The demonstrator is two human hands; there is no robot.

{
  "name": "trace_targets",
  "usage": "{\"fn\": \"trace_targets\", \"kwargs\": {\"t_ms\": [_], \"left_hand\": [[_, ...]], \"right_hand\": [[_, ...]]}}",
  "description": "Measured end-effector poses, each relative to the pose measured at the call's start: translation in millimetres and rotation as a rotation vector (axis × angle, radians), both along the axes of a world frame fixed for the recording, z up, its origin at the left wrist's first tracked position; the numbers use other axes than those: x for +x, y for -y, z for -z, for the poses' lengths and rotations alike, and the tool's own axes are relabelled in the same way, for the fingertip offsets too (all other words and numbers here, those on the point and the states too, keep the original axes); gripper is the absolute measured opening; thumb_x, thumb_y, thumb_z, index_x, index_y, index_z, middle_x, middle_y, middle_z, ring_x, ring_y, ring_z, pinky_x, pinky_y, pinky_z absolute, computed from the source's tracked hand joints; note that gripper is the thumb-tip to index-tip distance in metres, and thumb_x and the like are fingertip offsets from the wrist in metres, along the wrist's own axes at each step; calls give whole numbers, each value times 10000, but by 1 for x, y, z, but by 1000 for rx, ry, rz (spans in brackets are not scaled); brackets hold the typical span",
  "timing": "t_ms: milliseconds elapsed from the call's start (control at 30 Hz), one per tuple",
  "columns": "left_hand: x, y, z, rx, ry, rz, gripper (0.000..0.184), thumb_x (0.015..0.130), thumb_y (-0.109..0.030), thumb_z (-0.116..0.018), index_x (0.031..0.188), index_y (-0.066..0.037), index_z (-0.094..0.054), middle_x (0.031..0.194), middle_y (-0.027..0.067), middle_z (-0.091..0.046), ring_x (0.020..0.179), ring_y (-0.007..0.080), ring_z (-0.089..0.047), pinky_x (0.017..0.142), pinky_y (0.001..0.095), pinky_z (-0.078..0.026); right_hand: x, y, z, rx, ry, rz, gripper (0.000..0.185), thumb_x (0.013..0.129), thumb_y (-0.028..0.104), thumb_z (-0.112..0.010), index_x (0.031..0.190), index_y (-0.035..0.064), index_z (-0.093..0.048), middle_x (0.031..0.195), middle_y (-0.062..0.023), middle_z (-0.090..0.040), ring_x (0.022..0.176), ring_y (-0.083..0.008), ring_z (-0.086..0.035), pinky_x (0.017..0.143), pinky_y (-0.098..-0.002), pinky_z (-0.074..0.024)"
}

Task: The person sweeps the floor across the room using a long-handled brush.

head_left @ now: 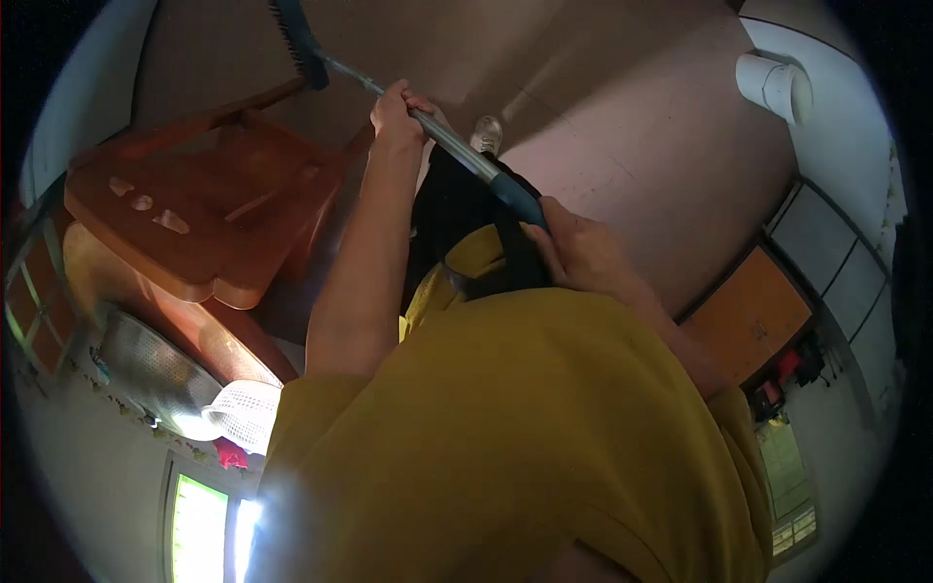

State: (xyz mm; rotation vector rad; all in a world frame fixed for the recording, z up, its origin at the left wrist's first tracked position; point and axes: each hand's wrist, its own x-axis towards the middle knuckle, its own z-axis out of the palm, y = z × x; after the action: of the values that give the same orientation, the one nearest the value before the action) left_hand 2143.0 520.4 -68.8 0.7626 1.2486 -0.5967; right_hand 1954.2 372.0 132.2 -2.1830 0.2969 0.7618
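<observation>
A broom [459, 146] with a metal pole crosses in front of my body. Its narrow teal head [301, 44], with short bristles or teeth along one edge, is at the upper left. My left hand [397, 115] is closed around the pole partway up, nearer the head. Lower down, my right hand [578, 245] grips the dark teal sleeve at the handle end, by my waist. Parts of the fingers of both hands are hidden behind the pole or the hands themselves. A wooden chair [194, 214] stands left of my left forearm.
A light shoe [487, 134] shows on the brown floor [622, 126]. On the left are a perforated metal basin [160, 364] and a white basket [248, 413]. An orange cabinet [753, 316] stands on the right, and a white cylinder [773, 87] is at the upper right.
</observation>
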Motion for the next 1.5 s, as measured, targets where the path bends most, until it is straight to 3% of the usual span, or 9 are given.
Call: {"fn": "trace_targets", "kwargs": {"t_ms": [200, 267, 367, 500, 667, 733, 967, 1333, 1500], "left_hand": [[-14, 14, 13, 47, -2, 126, 258, 892, -94, -501, 668, -105, -374, 566, 7, -394, 450, 111, -384, 407, 280, -360], [-31, 25, 23, -129, -142, -27, 217, 898, -105, -505, 706, -76, -409, 579, 25, -409, 467, 120, -402, 430, 281, -389], [-60, 43, 10, -33, -52, 140, 162, 905, -115, -504, 774, -34, -452, 598, 52, -449, 502, 167, -460, 476, 303, -443], [-78, 39, -1, -94, 21, 245, 188, 900, -173, -515, 813, -20, -449, 614, 95, -473, 541, 238, -497, 499, 391, -449], [-87, -3, -14, -239, 72, 284, 185, 900, -197, -529, 895, -14, -502, 817, 106, -547, 762, 264, -588, 629, 423, -505], [-83, -13, -31, -24, 82, 347, 209, 885, -210, -550, 928, -9, -514, 818, 94, -549, 836, 244, -589, 677, 410, -499], [-74, -28, -22, -21, 141, 429, 235, 901, -257, -461, 1009, -56, -517, 896, 102, -576, 740, 222, -589, 559, 378, -509], [-123, 98, -26, -613, 292, 1561, 476, 902, -416, -475, 1106, 13, -485, 1049, 163, -546, 870, 241, -606, 703, 378, -520], [-126, 121, -46, -612, 432, 1768, 547, 887, -447, -453, 1136, 40, -478, 1044, 182, -538, 880, 256, -596, 741, 372, -505]], "right_hand": [[4, 9, 15, 132, -125, 97, 217, 877, 225, -528, 881, 23, -448, 617, -167, -532, 536, -321, -553, 502, -417, -432], [9, 20, 27, 480, -349, 262, 200, 776, 157, -561, 887, 22, -462, 638, -110, -520, 563, -241, -532, 521, -373, -415], [22, 15, 24, 466, -433, 330, 221, 690, 114, -548, 876, 15, -481, 680, -62, -504, 614, -175, -496, 556, -324, -403], [33, 6, 45, 389, -393, 276, 200, 690, 106, -541, 854, 10, -479, 693, -58, -502, 607, -180, -488, 568, -316, -413], [58, -21, 95, 779, -325, 368, 273, 685, 83, -526, 926, -43, -548, 691, -64, -536, 586, -140, -502, 526, -272, -399], [75, -37, 125, 762, -376, 339, 246, 694, 80, -540, 903, -47, -564, 676, -59, -540, 554, -142, -498, 490, -267, -382], [109, -64, 168, 849, -364, 624, 156, 733, 55, -575, 844, -49, -608, 679, -78, -576, 503, -145, -506, 407, -258, -353], [-38, 74, 136, 815, -488, 1374, 64, 753, 37, -550, 806, 3, -537, 628, -49, -517, 411, -87, -435, 324, -212, -297], [-90, 100, 128, 700, -415, 1488, 57, 787, 64, -550, 784, 30, -505, 613, -29, -500, 391, -76, -409, 329, -201, -309]]}}
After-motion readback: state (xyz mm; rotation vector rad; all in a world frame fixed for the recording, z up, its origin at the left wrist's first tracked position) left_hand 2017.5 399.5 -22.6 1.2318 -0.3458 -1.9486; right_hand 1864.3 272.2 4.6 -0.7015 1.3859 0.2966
